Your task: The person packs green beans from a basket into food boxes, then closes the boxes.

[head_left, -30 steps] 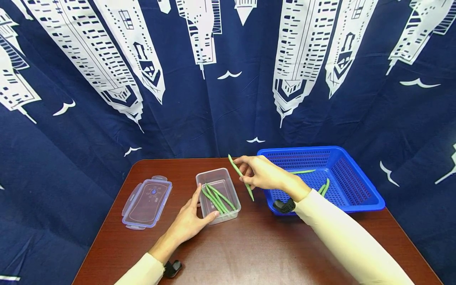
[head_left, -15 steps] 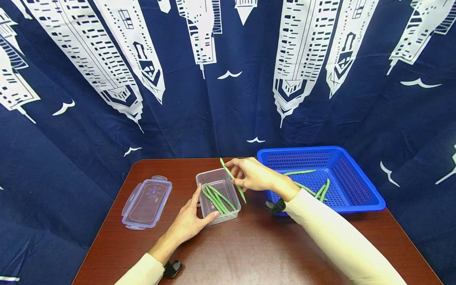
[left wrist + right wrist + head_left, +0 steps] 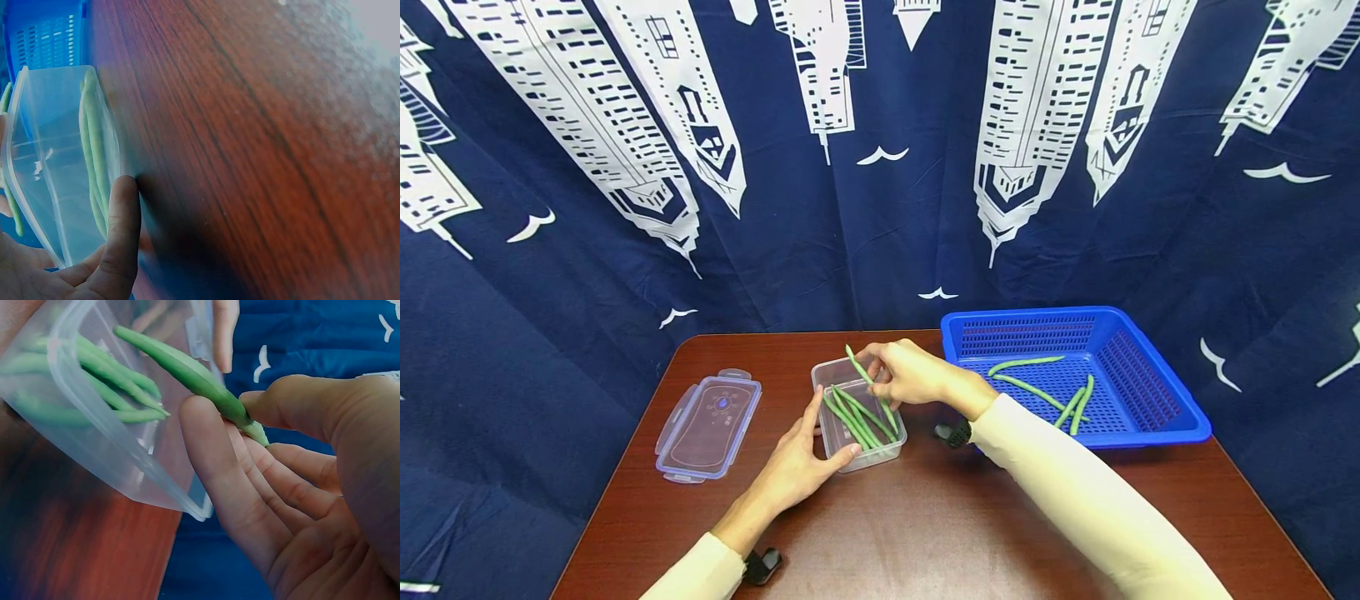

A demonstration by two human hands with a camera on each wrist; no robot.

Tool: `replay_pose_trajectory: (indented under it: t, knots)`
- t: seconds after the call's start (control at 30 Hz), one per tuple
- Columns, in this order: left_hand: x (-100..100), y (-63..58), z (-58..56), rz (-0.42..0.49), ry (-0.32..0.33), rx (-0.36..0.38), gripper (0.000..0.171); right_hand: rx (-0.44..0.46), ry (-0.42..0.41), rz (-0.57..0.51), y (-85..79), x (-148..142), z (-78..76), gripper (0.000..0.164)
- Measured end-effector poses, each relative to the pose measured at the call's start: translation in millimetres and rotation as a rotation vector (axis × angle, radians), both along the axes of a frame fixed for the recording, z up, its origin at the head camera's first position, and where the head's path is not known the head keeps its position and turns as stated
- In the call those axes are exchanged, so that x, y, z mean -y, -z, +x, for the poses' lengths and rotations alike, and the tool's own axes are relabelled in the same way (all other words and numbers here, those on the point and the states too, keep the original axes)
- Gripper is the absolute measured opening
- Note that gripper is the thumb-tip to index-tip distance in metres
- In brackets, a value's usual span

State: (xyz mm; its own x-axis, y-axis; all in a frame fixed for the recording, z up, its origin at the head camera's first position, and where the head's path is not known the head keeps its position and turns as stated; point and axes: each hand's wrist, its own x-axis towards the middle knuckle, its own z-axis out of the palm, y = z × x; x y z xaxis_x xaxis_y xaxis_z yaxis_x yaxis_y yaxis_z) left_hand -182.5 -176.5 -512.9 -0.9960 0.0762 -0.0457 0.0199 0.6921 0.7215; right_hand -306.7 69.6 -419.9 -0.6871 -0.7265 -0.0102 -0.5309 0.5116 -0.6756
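A clear plastic food container (image 3: 853,367) stands mid-table with several green beans (image 3: 853,417) lying inside. My left hand (image 3: 797,465) holds the container at its left end, the thumb along the near wall in the left wrist view. Over the container's right rim, my right hand (image 3: 917,373) pinches one green bean (image 3: 187,372) between thumb and fingers. That bean slants across the opening, apart from the beans (image 3: 112,372) lying lower down in the right wrist view.
A blue plastic basket (image 3: 1150,429) with several green beans (image 3: 1030,387) sits at the right. The container's transparent lid (image 3: 709,427) lies at the left on the brown table (image 3: 925,517). Behind hangs a dark blue printed curtain (image 3: 790,250).
My right hand has moved left from beside the basket, bringing the green bean over the container. More beans in the basket have come into sight. The left hand keeps its place.
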Motion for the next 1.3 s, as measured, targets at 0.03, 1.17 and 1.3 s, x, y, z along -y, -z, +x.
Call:
replay_pose_trajectory:
  t: [0.03, 1.17, 1.3]
  knots:
    - [0.0, -0.1, 0.0, -0.001, 0.0, 0.001, 0.122, 0.003, -0.003, 0.006, 1.8, 1.5, -0.7, 0.051]
    - [0.6, 0.9, -0.4, -0.002, 0.005, 0.006, 0.122, 0.039, -0.055, 0.056, 12.8, 15.0, -1.5, 0.048]
    - [0.1, 0.4, -0.3, 0.004, 0.009, 0.008, 0.122, -0.012, -0.066, 0.062, 9.1, 9.8, 0.1, 0.045]
